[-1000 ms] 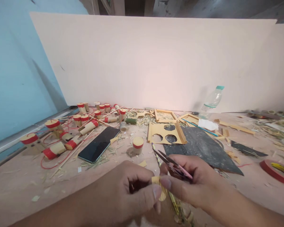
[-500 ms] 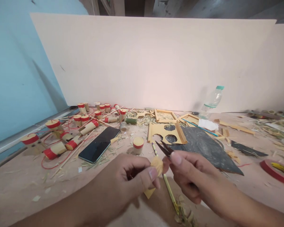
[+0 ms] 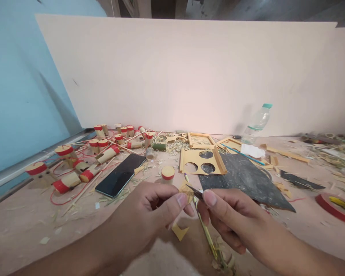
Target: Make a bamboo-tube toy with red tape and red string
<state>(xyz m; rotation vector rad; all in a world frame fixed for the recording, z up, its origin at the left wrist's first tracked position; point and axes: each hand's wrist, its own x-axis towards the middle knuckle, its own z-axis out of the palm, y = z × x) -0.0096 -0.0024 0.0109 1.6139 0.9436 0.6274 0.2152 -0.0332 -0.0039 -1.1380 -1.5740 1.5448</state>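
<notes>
My left hand (image 3: 161, 207) pinches a small piece of thin tan sheet (image 3: 185, 189) between thumb and fingers. In my right hand (image 3: 232, 214) is a pair of small dark pointed scissors (image 3: 196, 191); the handles are hidden in the palm. Their tips are at the tan piece, with the blades nearly together. A tan offcut (image 3: 180, 232) lies below my left hand. Just beyond the hands stands a short tube with a tan top and red band (image 3: 168, 174). A thin pale stick (image 3: 207, 234) passes beneath the hands.
Several red-banded bamboo tubes (image 3: 65, 151) with red cords crowd the left side. A phone (image 3: 120, 175) lies nearer. A cut-out tan sheet (image 3: 197, 157) rests by a black sheet (image 3: 244, 180). A bottle (image 3: 258, 122) stands behind; red tape (image 3: 336, 209) is at right.
The scissors have moved down and left onto the tan piece, and their blades have come from apart to nearly together. The tan piece has turned in my left hand.
</notes>
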